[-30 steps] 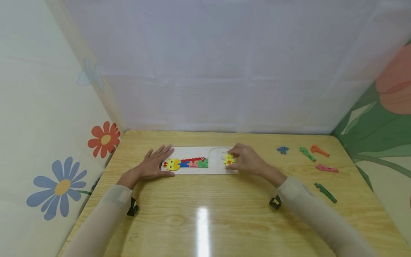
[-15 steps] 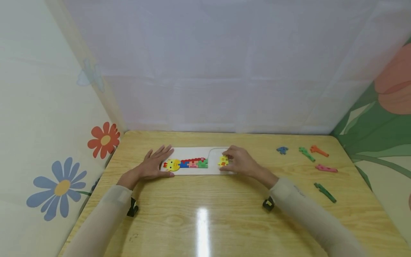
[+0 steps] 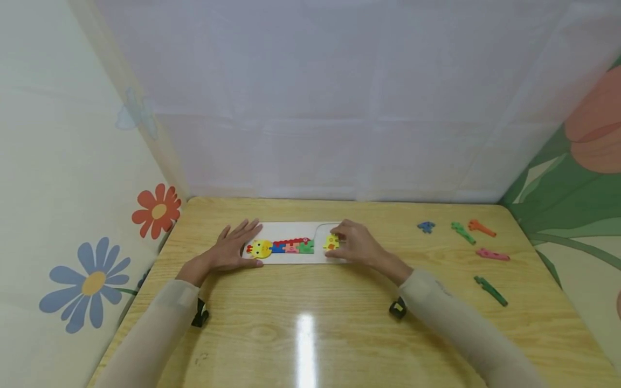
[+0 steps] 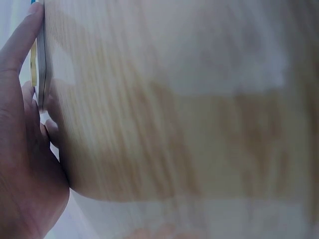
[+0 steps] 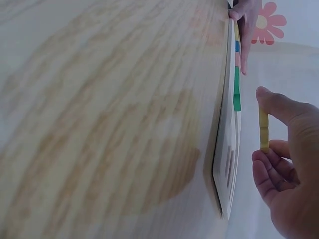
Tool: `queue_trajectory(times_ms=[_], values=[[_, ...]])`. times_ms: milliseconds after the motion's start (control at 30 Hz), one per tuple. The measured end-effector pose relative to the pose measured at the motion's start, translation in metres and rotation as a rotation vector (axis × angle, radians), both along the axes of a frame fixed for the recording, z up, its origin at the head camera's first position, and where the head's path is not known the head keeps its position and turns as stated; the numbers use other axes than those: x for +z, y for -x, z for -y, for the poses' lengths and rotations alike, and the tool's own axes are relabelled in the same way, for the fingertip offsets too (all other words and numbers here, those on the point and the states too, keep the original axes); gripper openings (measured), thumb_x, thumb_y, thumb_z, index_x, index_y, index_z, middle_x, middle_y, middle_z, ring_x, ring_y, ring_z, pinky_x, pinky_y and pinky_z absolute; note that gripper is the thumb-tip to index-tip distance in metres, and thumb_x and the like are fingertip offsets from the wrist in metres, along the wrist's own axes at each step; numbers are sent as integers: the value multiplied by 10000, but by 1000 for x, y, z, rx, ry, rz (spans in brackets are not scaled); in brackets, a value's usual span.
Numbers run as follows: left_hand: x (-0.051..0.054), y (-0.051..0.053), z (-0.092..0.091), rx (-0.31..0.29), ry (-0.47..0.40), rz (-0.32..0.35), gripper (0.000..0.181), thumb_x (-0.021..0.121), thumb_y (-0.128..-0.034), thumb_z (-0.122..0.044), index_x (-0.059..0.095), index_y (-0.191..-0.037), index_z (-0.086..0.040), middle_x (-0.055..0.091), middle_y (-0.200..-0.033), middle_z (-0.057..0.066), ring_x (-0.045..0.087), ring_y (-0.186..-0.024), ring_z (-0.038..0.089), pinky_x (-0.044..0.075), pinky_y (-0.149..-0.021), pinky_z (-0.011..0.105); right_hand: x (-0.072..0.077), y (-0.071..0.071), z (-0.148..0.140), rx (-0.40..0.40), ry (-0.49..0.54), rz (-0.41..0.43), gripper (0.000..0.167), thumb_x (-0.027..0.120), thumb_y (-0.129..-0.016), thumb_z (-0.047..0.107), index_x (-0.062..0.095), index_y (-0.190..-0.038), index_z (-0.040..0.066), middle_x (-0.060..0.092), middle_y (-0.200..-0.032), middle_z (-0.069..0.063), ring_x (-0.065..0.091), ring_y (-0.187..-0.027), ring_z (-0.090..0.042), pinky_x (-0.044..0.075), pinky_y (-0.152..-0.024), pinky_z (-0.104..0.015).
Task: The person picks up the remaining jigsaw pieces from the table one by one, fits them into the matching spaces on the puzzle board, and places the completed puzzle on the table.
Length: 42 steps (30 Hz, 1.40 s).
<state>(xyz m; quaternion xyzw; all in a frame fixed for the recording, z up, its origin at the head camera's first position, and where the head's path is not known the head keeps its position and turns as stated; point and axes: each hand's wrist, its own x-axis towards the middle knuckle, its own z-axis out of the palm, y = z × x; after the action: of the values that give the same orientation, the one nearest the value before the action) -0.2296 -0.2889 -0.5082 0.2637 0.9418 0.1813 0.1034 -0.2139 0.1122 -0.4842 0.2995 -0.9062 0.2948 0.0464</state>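
Observation:
A white puzzle board (image 3: 286, 230) lies on the wooden table, its left half filled by a yellow giraffe head (image 3: 262, 249) and a neck of blue, pink and green pieces edged in red. My left hand (image 3: 224, 251), fingers spread, rests on the board's left end. Between thumb and fingers my right hand (image 3: 359, 244) pinches a yellow puzzle piece (image 3: 331, 242) with orange spots. In the right wrist view that piece (image 5: 263, 130) is held above the board (image 5: 228, 154), apart from it. In the left wrist view the left thumb lies along the board's edge.
Loose puzzle pieces lie on the table's right side: a blue one (image 3: 426, 227), a light green one (image 3: 463, 233), an orange one (image 3: 482, 227), a pink one (image 3: 492, 254) and a dark green one (image 3: 491, 291). Walls with printed flowers stand at both sides.
My right hand has moved left over the board with the yellow puzzle piece, closer to the green neck piece. The left hand and the board have stayed in place.

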Motion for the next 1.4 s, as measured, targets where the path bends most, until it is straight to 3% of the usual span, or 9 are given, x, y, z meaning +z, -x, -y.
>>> queue_trajectory(times_ms=[667,900,1400], values=[[-2,2,2,-1,1,-3,1103,740,-894,-649,207,-1706,-127,112,-1784,117,32,-1637,411,-48,-1229,726,-9,1,18,-29,-18,-33,617,965,-771,328,745,-1221,-33,695,-1017,-75,610,-880,-160,568,-811,-305],[-2,2,1,0,1,-4,1102,744,-894,-643,206,-1706,-128,108,-1785,116,30,-1638,408,-47,-1230,724,-7,1,24,-51,-39,7,611,962,-777,329,743,-1228,-21,693,-1018,-76,607,-884,-163,563,-812,-301],[0,0,0,2,1,-1,1103,737,-892,-651,208,-1706,-129,112,-1784,117,33,-1638,409,-48,-1233,721,-12,4,34,-81,-24,13,601,977,-752,345,758,-1192,0,695,-985,-58,584,-842,-139,544,-765,-270]])
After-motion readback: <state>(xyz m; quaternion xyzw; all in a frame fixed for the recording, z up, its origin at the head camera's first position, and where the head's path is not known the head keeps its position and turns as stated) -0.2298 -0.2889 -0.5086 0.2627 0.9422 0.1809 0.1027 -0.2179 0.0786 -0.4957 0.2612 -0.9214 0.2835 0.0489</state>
